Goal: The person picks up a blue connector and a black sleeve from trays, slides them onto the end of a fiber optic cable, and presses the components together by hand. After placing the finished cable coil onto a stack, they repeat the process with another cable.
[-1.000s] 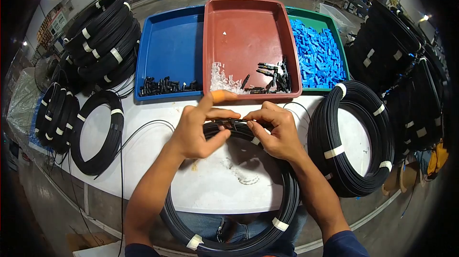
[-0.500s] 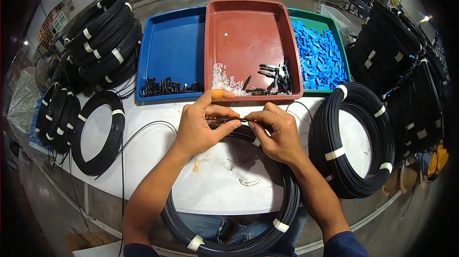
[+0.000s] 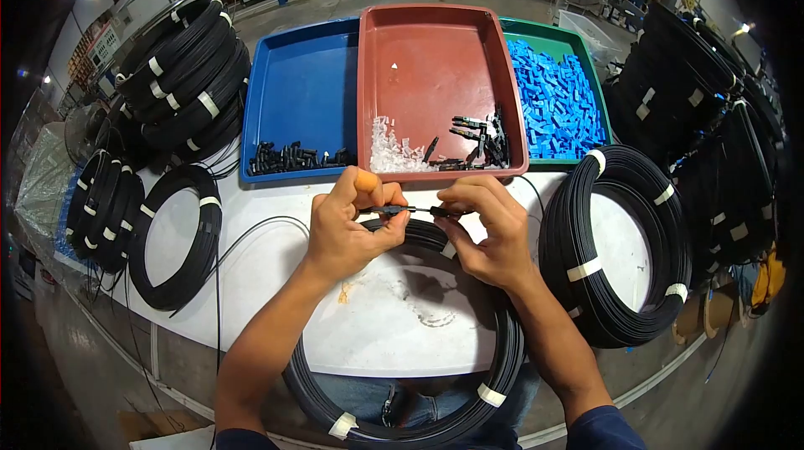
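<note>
In front of the red tray, my left hand (image 3: 347, 220) pinches a black connector (image 3: 390, 210) between thumb and fingers. An orange band wraps one of its fingers. My right hand (image 3: 486, 228) grips a small black sleeve (image 3: 439, 211), partly covered by the fingers. A short thin dark stretch (image 3: 419, 210) joins the two pieces across the gap between my hands. Below them, a taped coil of black cable (image 3: 509, 341) hangs over the front table edge toward my lap.
A blue tray (image 3: 300, 172) holds black parts, a red tray (image 3: 441, 8) clear and black pieces, a green tray (image 3: 548, 25) blue parts. Cable coils stand at left (image 3: 142, 274) and right (image 3: 565, 274), with taller stacks behind. A loose cable (image 3: 251, 231) crosses the white table (image 3: 377, 341).
My hands have drawn slightly apart, and the thin stretch between the black pieces now shows. The black connector in my left hand is more exposed, and my right fingers have shifted around the sleeve.
</note>
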`<state>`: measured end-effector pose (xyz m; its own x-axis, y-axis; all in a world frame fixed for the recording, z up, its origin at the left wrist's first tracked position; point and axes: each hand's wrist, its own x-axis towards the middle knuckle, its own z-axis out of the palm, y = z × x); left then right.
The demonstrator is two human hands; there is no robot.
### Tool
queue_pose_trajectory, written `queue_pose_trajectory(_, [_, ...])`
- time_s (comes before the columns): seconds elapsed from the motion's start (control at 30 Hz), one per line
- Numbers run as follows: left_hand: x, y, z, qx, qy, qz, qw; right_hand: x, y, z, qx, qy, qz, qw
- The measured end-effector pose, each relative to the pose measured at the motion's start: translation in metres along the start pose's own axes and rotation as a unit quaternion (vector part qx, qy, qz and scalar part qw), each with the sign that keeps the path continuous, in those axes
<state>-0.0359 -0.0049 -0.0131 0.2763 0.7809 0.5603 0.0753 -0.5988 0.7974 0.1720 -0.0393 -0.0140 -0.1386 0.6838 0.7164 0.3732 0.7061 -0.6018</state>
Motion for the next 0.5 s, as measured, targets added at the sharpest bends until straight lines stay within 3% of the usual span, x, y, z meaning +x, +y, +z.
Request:
queue_pose_trajectory(0.1, [0.0,0.003,-0.001,0.01,-0.015,-0.01,1.0,-0.001,0.002,0.0,-0.009,0.02,-0.014,1.0])
queue_pose_trajectory(0.27, [-0.001,0.001,0.004,-0.013,-0.045,-0.022,0.999,-0.002,0.003,0.0,-0.117,-0.036,-0.057,0.991])
queue_pose_trajectory(0.37, [-0.001,0.002,0.006,-0.042,-0.046,-0.042,0.997,-0.002,0.001,0.002,-0.112,0.0,-0.077,0.991])
queue_pose_trajectory(0.5, [0.003,0.012,0.002,-0.165,-0.062,-0.151,0.973,-0.002,0.004,-0.002,-0.138,0.019,-0.149,0.979])
